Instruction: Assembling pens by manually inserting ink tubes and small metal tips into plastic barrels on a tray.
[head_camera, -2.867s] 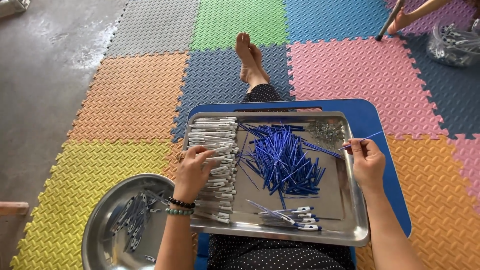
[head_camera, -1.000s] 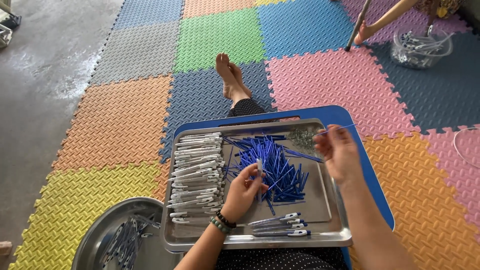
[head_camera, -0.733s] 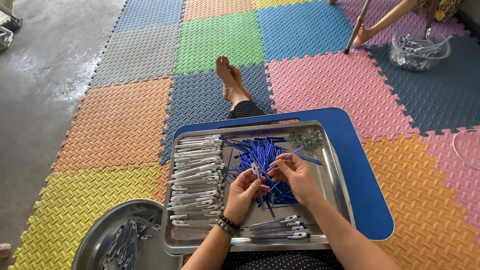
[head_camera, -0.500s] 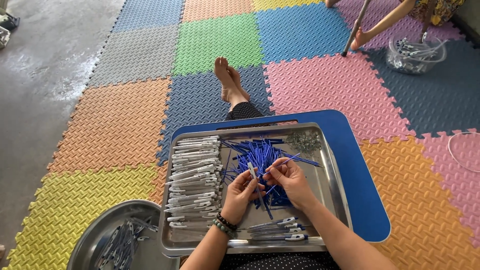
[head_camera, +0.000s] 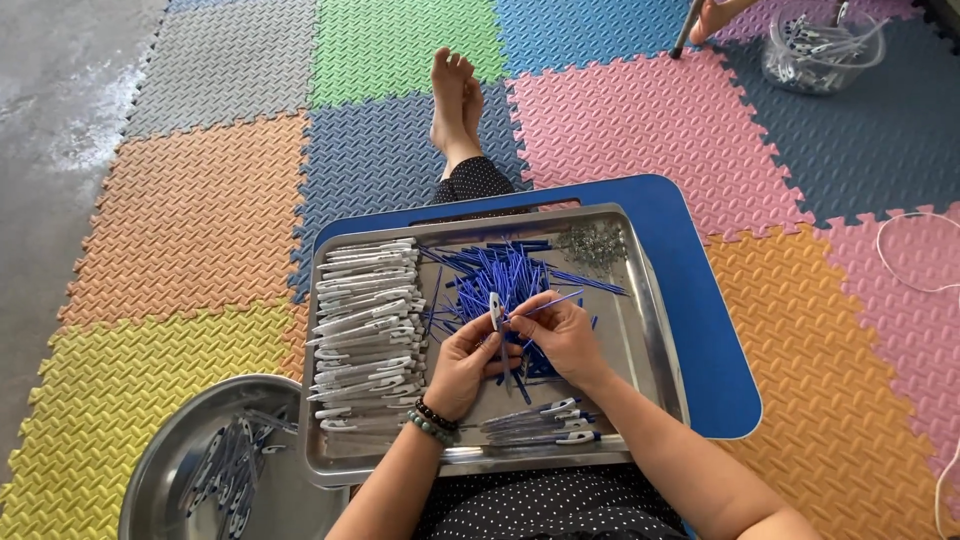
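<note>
left hand (head_camera: 462, 358) clamped on a white pen barrel (head_camera: 494, 312), held upright; right hand (head_camera: 560, 330) pinches a thin blue refill (head_camera: 550, 303) — both hands meet over the steel tray (head_camera: 655, 340), above the blue refill pile (head_camera: 500, 275), white barrels (head_camera: 365, 320) stacked left.

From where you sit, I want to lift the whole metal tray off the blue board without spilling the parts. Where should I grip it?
Judging by its shape, take the rectangular metal tray by its two short side rims, one hand from each side. The raised rim gives a lip there. The white barrels crowd the left end, so hook under the rim and lift level.
</note>
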